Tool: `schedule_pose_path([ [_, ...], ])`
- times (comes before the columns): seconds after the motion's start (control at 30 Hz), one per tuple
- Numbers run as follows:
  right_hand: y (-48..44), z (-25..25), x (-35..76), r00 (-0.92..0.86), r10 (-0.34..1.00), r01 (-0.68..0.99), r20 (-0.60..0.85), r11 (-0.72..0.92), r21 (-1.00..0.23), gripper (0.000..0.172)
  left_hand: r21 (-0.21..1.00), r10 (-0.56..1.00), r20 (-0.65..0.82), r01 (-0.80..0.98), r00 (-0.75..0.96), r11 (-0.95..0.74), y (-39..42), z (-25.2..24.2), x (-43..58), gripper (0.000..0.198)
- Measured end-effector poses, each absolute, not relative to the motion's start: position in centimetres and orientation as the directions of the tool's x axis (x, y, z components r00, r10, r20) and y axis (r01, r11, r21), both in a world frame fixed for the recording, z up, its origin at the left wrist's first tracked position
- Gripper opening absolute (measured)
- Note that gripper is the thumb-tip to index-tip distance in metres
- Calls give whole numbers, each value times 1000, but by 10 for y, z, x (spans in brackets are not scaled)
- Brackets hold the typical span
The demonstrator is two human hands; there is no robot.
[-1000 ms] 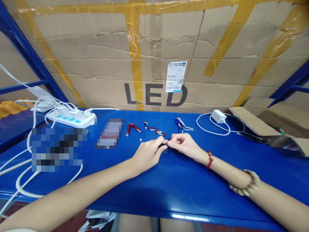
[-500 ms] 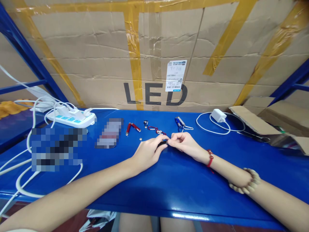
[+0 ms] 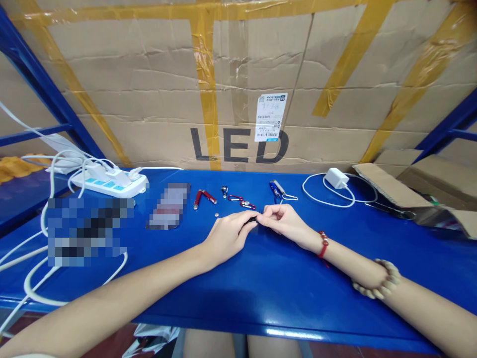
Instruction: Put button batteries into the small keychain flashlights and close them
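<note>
Between 2 hands (image 3: 228,238) (image 3: 286,223), black object (image 3: 253,219)

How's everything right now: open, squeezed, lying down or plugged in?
Left hand: closed around a small black object.
Right hand: pinching that object's end.
Two red metal tubes: lying down.
Small round silver disc: lying flat.
White plastic power strip: plugs pushed in.
White boxy charger: cable attached, in no socket.
Brown cardboard box at right: flaps open.
</note>
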State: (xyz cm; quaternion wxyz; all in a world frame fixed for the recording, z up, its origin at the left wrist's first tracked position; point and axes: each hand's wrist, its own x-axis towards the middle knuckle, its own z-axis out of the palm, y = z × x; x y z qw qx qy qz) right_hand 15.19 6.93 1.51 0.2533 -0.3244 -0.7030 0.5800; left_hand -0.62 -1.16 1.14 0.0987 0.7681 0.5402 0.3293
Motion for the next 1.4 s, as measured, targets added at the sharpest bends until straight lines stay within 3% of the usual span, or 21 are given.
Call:
schedule_pose_path([
  [0.33, 67, 14, 149, -639, 769, 118, 11, 112, -987, 43, 501, 928, 337, 805, 156, -317, -14, 16, -5, 25],
  [0.87, 71, 9, 151, -511, 803, 151, 306, 434, -888, 34, 496, 949, 286, 827, 134, -266, -13, 17, -4, 26],
  [1.03, 72, 10, 152, -536, 747, 111, 394, 525, -844, 30, 527, 945, 300, 803, 130, -278, -14, 18, -5, 25],
  [1.4, 73, 8, 153, -560, 703, 36, 438, 549, -835, 28, 519, 947, 289, 808, 142, -279, -13, 17, -5, 25],
])
